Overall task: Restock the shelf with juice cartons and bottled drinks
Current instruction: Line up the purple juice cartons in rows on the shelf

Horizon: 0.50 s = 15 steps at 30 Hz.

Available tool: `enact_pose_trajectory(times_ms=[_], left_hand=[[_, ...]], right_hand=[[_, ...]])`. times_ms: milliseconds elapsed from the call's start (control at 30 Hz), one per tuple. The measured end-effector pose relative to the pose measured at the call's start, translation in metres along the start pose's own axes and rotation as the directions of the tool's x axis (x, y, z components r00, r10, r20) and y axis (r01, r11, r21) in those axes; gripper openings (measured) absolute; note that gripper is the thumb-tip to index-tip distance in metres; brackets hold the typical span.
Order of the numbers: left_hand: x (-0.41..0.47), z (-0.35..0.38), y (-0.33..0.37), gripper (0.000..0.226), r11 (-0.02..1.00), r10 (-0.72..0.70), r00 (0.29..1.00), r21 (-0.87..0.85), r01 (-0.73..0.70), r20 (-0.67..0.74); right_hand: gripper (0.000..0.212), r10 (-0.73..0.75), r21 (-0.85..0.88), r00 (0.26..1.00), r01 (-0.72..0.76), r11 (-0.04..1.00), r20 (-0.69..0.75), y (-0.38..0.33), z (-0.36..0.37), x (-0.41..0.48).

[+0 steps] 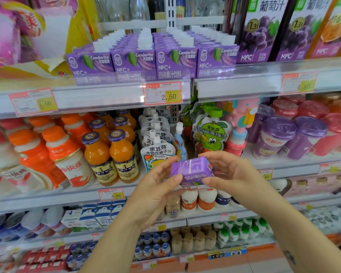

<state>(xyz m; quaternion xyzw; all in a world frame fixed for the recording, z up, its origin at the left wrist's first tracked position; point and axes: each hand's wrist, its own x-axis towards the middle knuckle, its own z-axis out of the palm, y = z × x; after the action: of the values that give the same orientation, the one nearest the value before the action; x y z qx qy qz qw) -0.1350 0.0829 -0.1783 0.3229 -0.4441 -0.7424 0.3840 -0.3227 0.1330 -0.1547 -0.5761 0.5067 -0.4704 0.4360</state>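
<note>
Held carton (pixel 191 171) tilted in open air just before middle shelf (pixel 47 196) front edge, close to pouches (pixel 158 152). Pinched at left end by left hand (pixel 156 186), thumb low, fingers loosely curled behind. Gripped at right end by right hand (pixel 230 170), fingers over top, thumb beneath. Forearms raised from lower frame corners. Stocked cartons (pixel 152 60) packed four rows wide, flush to upper shelf (pixel 106 95) front edge.

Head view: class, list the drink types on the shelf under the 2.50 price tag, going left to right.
Orange-capped white bottles, orange juice bottles with purple caps, white spout pouches, green apple pouches, purple-lidded cups.
</note>
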Motion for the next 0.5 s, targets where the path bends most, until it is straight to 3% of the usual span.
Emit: enact_pose_trajectory(times_ms=[267, 367, 500], left_hand=[[-0.002, 0.004, 0.001, 0.043, 0.995, -0.077, 0.997, -0.067, 0.077, 0.007], [-0.002, 0.010, 0.007, 0.044, 0.990, -0.138, 0.990, 0.017, 0.139, -0.021], [0.004, 0.018, 0.032, 0.045, 0.973, -0.168, 0.985, 0.154, 0.172, -0.039]], right_hand=[[0.040, -0.080, -0.068, 0.997, 0.079, 0.995, -0.003, -0.011, 0.001, 0.002], [0.045, -0.068, -0.001, 0.997, 0.068, 0.998, -0.045, -0.016, -0.002, 0.005], [0.060, -0.121, -0.100, 0.985, 0.133, 0.986, 0.119, -0.036, -0.015, 0.009]])
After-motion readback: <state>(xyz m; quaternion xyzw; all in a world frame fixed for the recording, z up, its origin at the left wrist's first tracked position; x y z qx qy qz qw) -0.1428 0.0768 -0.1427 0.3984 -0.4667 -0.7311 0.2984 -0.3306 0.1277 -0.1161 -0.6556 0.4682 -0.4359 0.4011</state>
